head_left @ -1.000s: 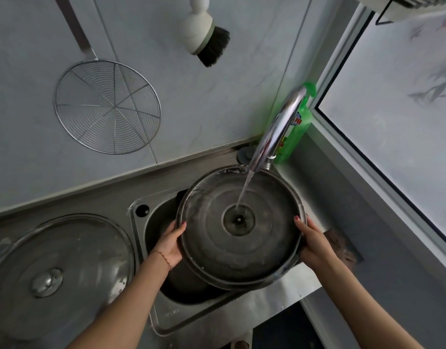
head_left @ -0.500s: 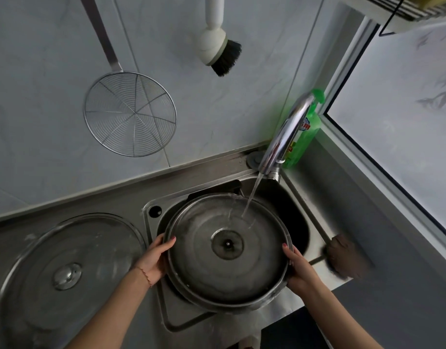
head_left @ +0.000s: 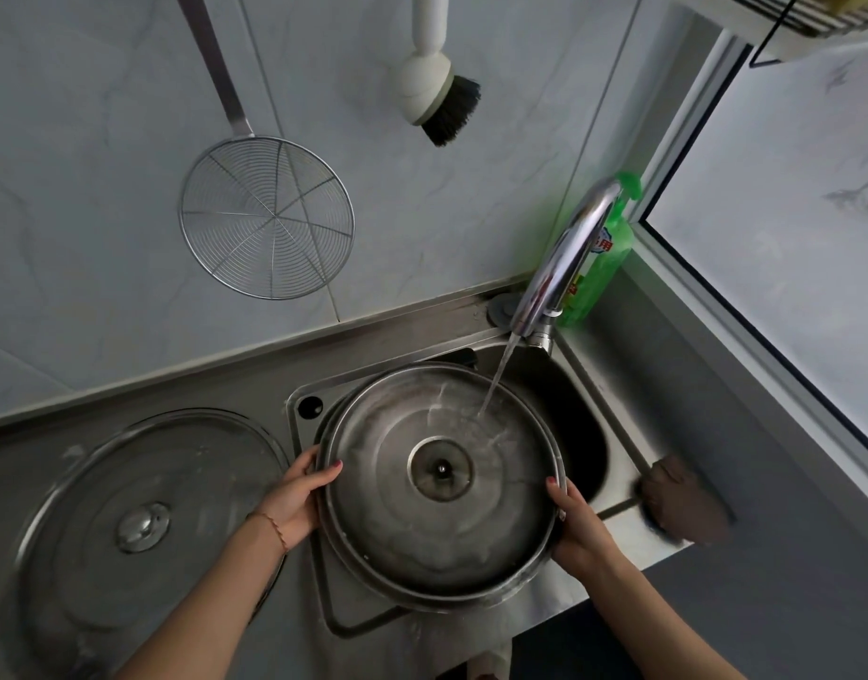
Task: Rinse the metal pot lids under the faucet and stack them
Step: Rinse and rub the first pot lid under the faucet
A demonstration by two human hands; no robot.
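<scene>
Over the steel sink, a round metal pot lid is held with its hollow underside facing up, tilted slightly toward the person. The left hand grips its left rim, thumb over the edge, and the right hand grips the right rim the same way. Being round, the lid has no long axis; its centre boss faces the camera. A thin stream of water runs from the curved faucet and lands on the lid's far right part, spreading in a wet film. The lid covers most of the basin; what lies beneath it cannot be seen. On the bench to the left lies a second, larger lid, knob up. A green bottle stands behind the faucet. A wire skimmer and a brush hang on the tiled wall. A dark scrubber, blurred, sits at the sink's right edge.
</scene>
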